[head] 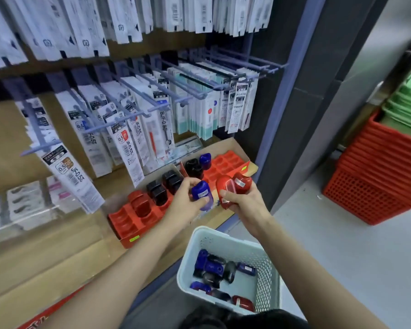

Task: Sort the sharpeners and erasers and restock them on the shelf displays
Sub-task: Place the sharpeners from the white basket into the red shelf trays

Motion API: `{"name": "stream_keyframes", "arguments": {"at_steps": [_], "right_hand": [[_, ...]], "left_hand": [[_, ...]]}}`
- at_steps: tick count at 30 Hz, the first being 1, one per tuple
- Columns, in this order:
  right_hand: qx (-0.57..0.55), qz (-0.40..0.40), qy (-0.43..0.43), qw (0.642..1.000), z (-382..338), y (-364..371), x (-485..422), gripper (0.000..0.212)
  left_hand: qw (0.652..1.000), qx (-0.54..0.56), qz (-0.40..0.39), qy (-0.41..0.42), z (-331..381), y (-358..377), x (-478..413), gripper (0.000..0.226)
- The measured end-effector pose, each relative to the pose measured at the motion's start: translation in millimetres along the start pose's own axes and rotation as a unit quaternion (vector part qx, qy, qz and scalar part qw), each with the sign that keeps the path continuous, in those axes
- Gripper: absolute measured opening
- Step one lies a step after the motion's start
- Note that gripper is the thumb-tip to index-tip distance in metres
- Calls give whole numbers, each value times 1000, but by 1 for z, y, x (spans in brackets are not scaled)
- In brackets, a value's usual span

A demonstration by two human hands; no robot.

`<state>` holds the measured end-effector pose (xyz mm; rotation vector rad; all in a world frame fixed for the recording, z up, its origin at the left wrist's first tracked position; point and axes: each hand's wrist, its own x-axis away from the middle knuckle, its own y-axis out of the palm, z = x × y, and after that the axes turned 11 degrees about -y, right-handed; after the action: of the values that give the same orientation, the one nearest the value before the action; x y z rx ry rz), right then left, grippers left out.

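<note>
White basket [223, 243] holds blue, black, red sharpeners [210, 267].

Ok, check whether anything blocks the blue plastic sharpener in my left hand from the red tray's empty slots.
Nothing visible does. The blue plastic sharpener is held before the red slotted tray; the right hand holds red sharpeners beside it.

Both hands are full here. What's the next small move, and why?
Probably seat the blue sharpener from the left hand into an empty slot of the right red tray, beside the blue one already standing there; the right hand holds two red sharpeners.
</note>
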<state>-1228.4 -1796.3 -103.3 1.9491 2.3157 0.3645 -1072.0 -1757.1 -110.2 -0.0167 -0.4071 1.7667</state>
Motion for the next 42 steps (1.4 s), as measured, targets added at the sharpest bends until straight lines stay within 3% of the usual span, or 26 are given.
{"name": "stream_keyframes", "arguments": {"at_steps": [6,10,17,21,27,29,31,32,33,35,37,42], "right_hand": [[-30,27,-23,999,-18,-3,-45,42],[-27,28,-24,999,-15,-16,-69,65],[-46,17,-24,999,4,-31,-81,43],[-44,3,-22,999,7,-33,-84,37],[-67,17,-14,998,9,-36,-89,40],[-61,16,-15,998,9,-36,-88,42],[-45,3,-22,999,8,-37,-86,45],[-38,-9,-27,999,7,-38,-85,46],[-30,-26,-31,999,5,-39,-83,47],[-8,-66,-30,997,3,-41,-81,50],[12,-100,-24,995,0,-42,-79,52],[-45,-167,-1,985,-4,-46,-77,51]], "left_hand": [[996,-25,80,6,29,3,-51,35],[988,-94,118,25,30,15,-95,35],[945,-270,163,85,19,29,-131,39],[890,-396,180,134,13,33,-134,43],[756,-598,210,160,5,38,-130,53],[736,-622,218,157,3,37,-124,55],[773,-562,218,198,3,36,-116,50],[813,-498,203,224,4,37,-110,45],[870,-404,166,227,8,38,-103,40],[975,-180,15,127,20,42,-88,35],[994,-34,-102,23,29,45,-78,31],[993,25,-111,13,41,42,-75,23]]}}
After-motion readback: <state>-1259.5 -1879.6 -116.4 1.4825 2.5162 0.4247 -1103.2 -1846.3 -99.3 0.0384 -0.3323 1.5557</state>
